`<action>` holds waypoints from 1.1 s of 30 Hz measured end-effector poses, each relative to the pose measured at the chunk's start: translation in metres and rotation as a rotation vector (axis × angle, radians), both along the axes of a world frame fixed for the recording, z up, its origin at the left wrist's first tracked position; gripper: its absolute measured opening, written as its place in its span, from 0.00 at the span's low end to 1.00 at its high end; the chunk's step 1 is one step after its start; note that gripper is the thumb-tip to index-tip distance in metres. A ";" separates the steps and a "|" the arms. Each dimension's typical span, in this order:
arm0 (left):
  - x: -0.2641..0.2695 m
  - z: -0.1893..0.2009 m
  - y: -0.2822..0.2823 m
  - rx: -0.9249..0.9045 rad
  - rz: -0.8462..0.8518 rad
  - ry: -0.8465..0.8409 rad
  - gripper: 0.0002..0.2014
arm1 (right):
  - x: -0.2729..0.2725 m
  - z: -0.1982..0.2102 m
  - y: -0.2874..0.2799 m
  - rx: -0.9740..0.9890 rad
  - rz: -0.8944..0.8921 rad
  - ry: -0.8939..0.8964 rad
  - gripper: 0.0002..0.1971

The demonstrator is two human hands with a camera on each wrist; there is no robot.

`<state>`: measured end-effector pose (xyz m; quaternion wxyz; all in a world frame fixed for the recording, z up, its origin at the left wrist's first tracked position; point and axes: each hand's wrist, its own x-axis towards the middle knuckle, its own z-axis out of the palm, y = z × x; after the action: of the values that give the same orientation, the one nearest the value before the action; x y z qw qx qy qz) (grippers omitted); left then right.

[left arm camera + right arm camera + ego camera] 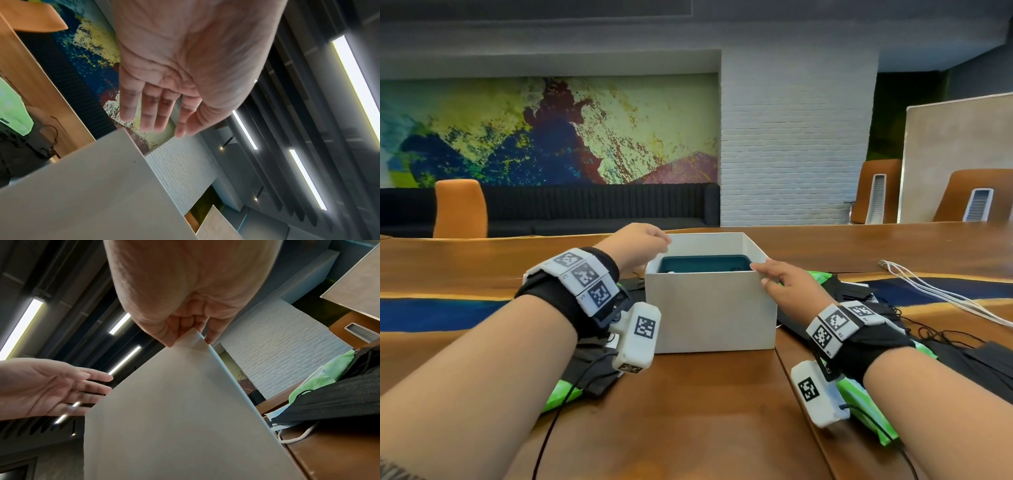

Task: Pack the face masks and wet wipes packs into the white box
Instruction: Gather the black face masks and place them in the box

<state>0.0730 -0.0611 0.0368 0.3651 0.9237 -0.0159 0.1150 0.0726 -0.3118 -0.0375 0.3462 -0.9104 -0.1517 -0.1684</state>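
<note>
Nearest the person, on the wooden table (705, 404), green wet wipes packs lie on both sides: one (561, 394) under the left forearm, partly covered by a black face mask (599, 373), and another (866, 411) under the right wrist. More black face masks (969, 359) are heaped on the right, their ear loops trailing over the wood, with a further green pack (816, 275) showing just behind the right hand. White cables (941, 294) run across the table further right, well apart from the box.

Between the two piles stands the white box (710, 308), open at the top and upright. Inside it a dark teal object (703, 263) fills much of the interior; what it is cannot be told.

The right hand (779, 279) grips the box's near right top corner: in the right wrist view the thumb (162, 335) presses the front wall while the fingers (211, 337) curl over the rim, pinching the corner. The left hand (638, 245) hovers by the box's left rim; from the left wrist view its fingers (148, 112) are extended and relaxed, holding nothing, apart from the cardboard.

Beyond the table stand orange chairs (460, 209), a dark sofa (592, 205) and a colourful mural (544, 130).
</note>
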 end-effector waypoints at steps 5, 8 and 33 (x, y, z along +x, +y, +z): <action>-0.029 -0.010 0.026 -0.113 0.003 0.105 0.08 | -0.001 -0.001 0.002 0.013 -0.017 0.006 0.20; -0.048 -0.021 0.044 -0.150 0.005 0.175 0.08 | -0.003 0.001 0.004 0.026 -0.028 0.034 0.20; -0.063 -0.086 0.091 0.683 -0.015 0.591 0.40 | -0.051 0.019 0.152 -0.666 0.253 0.370 0.22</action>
<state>0.0103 0.0303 -0.0488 0.0289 0.9843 0.0453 -0.1684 0.0221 -0.1600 -0.0189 0.0718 -0.9619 -0.2439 0.1006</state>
